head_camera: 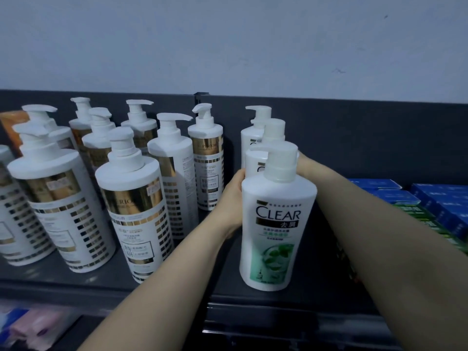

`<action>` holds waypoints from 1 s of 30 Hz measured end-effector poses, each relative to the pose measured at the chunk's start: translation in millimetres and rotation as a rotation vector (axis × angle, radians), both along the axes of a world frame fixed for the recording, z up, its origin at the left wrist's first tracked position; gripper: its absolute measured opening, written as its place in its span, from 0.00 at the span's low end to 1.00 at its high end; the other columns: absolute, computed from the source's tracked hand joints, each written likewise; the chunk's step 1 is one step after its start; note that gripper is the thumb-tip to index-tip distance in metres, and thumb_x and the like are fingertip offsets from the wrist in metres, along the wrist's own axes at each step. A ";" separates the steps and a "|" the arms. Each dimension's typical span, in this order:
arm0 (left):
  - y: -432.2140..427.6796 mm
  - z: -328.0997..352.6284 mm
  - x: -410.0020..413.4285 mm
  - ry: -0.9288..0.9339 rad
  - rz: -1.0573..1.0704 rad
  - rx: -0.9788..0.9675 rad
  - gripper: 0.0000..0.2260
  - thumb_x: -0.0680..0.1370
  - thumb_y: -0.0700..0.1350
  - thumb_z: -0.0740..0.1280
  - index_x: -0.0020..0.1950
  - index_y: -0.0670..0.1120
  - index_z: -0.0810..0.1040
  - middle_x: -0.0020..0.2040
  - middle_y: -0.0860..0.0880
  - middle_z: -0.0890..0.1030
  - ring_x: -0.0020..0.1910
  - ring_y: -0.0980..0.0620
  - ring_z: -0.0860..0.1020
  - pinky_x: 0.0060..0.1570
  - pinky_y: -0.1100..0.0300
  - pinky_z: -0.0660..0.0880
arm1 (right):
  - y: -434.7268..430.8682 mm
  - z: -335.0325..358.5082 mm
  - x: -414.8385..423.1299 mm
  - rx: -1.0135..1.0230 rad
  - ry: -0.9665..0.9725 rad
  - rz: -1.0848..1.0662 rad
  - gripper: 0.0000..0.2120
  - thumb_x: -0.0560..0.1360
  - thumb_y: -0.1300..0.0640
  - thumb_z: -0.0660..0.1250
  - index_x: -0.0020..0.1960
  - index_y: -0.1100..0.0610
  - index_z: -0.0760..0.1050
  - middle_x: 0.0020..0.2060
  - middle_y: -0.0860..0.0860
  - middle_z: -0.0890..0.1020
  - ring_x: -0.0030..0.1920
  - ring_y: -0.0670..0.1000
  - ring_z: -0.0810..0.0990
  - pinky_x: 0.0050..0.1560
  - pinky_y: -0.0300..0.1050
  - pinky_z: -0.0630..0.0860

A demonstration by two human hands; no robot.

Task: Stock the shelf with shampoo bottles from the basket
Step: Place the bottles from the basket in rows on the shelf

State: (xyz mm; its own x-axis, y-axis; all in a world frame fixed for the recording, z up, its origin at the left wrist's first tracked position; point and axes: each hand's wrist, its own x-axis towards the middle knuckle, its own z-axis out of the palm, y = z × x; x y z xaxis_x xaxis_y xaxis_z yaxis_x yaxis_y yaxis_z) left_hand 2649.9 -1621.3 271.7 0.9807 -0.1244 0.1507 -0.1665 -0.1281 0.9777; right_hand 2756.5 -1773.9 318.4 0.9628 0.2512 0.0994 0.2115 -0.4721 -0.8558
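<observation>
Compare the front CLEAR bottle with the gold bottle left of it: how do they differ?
The CLEAR bottle has a green leaf label; the gold bottle has gold bands and squares. The CLEAR bottle's shoulders slope; the gold bottle is a flat-topped cylinder. Both are white, upright pump bottles.

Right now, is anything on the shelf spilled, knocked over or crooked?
Nothing is spilled or knocked over. The only untidy bit: the gold-labelled bottles on the left of the shelf are turned different ways, so their pump nozzles point in different directions. The Clear bottles stand in a neat line.
</observation>
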 end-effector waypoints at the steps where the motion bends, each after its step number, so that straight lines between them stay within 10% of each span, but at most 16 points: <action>1: 1.3 -2.7 4.8 -0.023 -0.007 0.000 0.35 0.59 0.56 0.75 0.58 0.36 0.71 0.43 0.45 0.78 0.39 0.48 0.77 0.47 0.52 0.75 | -3.2 -2.3 5.7 0.005 -0.027 -0.003 0.22 0.78 0.63 0.61 0.28 0.48 0.67 0.15 0.39 0.69 0.16 0.36 0.67 0.20 0.28 0.64; 5: 1.3 -5.2 8.5 -0.007 -0.059 -0.051 0.33 0.58 0.56 0.75 0.58 0.43 0.72 0.47 0.45 0.79 0.45 0.50 0.76 0.57 0.42 0.75 | -12.3 -6.5 6.7 0.009 -0.002 0.051 0.10 0.61 0.44 0.66 0.22 0.37 0.72 0.19 0.36 0.72 0.20 0.36 0.69 0.23 0.30 0.66; 14: -0.5 -4.1 -0.7 0.007 -0.036 -0.094 0.42 0.56 0.56 0.73 0.61 0.32 0.67 0.53 0.39 0.74 0.35 0.60 0.73 0.44 0.59 0.73 | -19.5 -12.3 13.8 0.030 0.002 0.088 0.07 0.63 0.42 0.67 0.28 0.33 0.73 0.24 0.34 0.75 0.25 0.35 0.72 0.33 0.38 0.67; 17: 1.3 -8.8 -6.6 -0.016 -0.059 -0.006 0.35 0.60 0.54 0.75 0.60 0.36 0.72 0.48 0.41 0.79 0.44 0.51 0.80 0.43 0.60 0.76 | -27.3 -9.2 3.1 -0.011 -0.012 0.134 0.11 0.67 0.42 0.71 0.46 0.29 0.74 0.37 0.31 0.79 0.38 0.36 0.77 0.41 0.42 0.73; 20: 8.8 -20.9 -22.9 0.004 -0.005 -0.066 0.30 0.75 0.50 0.71 0.74 0.45 0.65 0.66 0.41 0.75 0.65 0.44 0.74 0.62 0.47 0.74 | -43.9 -4.0 -21.3 0.058 -0.048 0.042 0.34 0.74 0.47 0.70 0.75 0.39 0.57 0.66 0.38 0.72 0.61 0.43 0.74 0.56 0.42 0.74; 25: 11.5 -18.4 -73.2 -0.178 -0.033 -0.233 0.44 0.68 0.74 0.62 0.76 0.48 0.63 0.70 0.49 0.73 0.70 0.52 0.71 0.68 0.48 0.68 | -41.5 -1.0 -107.1 0.422 -0.220 -0.075 0.18 0.82 0.49 0.57 0.70 0.47 0.67 0.61 0.48 0.78 0.57 0.44 0.80 0.55 0.39 0.78; 30: 13.8 -26.6 -92.6 -0.152 -0.102 -0.100 0.28 0.70 0.45 0.76 0.67 0.50 0.70 0.57 0.55 0.82 0.57 0.57 0.81 0.51 0.64 0.78 | -36.8 -28.6 -183.6 0.280 -0.304 0.125 0.24 0.69 0.46 0.71 0.64 0.46 0.70 0.55 0.40 0.81 0.55 0.42 0.80 0.49 0.34 0.77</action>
